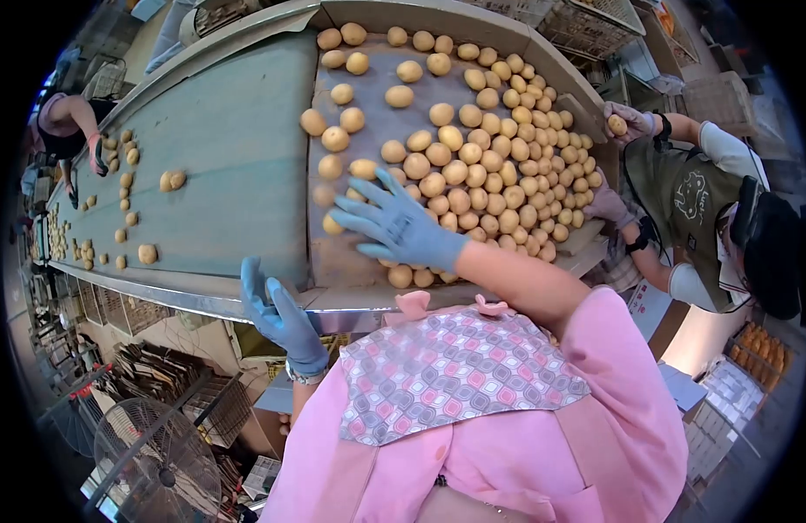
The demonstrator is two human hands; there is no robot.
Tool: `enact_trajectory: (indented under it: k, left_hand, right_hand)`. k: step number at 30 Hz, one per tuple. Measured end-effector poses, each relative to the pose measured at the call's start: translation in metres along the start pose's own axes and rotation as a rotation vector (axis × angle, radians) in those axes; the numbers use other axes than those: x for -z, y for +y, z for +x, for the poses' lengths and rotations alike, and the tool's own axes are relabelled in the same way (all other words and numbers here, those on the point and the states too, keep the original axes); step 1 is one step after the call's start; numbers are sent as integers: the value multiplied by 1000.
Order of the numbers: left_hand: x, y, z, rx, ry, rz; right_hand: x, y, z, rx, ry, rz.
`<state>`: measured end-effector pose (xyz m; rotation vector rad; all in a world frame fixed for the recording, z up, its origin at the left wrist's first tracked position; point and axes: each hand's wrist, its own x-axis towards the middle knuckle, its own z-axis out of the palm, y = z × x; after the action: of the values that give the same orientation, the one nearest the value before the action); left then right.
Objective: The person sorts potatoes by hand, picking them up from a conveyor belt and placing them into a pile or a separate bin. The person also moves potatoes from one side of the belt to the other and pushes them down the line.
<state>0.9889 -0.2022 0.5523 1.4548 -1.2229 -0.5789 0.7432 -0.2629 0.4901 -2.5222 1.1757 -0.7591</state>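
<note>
Many round yellow potatoes [490,157] lie packed together on the sorting table's right part. My right hand [401,218], in a blue glove, reaches across with its fingers spread over the near-left side of the pile. A potato [363,169] shows just beyond its fingertips, and another potato [332,224] sits beside them. What lies under the palm is hidden. My left hand [288,321], gloved in blue too, is raised at the near metal edge [368,301], thumb and fingers apart, holding nothing.
A green conveyor belt [224,166] runs left, carrying scattered potatoes [148,254]. At its far left stands a co-worker [59,122] with hands over the belt. Another co-worker [682,200] on the right holds a potato [617,125]. A fan [159,462] and crates [216,410] are at lower left.
</note>
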Motion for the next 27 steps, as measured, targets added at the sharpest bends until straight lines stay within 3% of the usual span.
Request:
enact_trajectory:
  k: [3, 7, 10, 12, 15, 18, 22, 23, 27]
  left_hand:
    - [0, 0, 1, -6, -6, -13]
    - [-1, 3, 2, 4, -23, 2]
    - [0, 9, 1, 24, -65, 33]
    - [3, 5, 1, 62, -86, 23]
    - [4, -2, 2, 46, -128, 54]
    - [5, 1, 1, 14, -136, 92]
    - [7, -12, 3, -79, -123, 116]
    - [8, -15, 4, -102, -118, 121]
    - [7, -15, 2, -108, -109, 129]
  right_hand:
    - [43, -5, -71, 77, -162, -24]
    - [85, 4, -154, -128, -228, 34]
    - [93, 23, -191, -336, 21, 27]
    - [85, 31, -184, -615, 271, -97]
    - [81, 28, -133, -427, 217, -105]
    - [50, 66, -120, -500, 97, -296]
    - [43, 72, -96, -506, 346, -287]
    - [56, 61, -94, -393, 165, -140]
    - [58, 68, -82, -332, 86, -361]
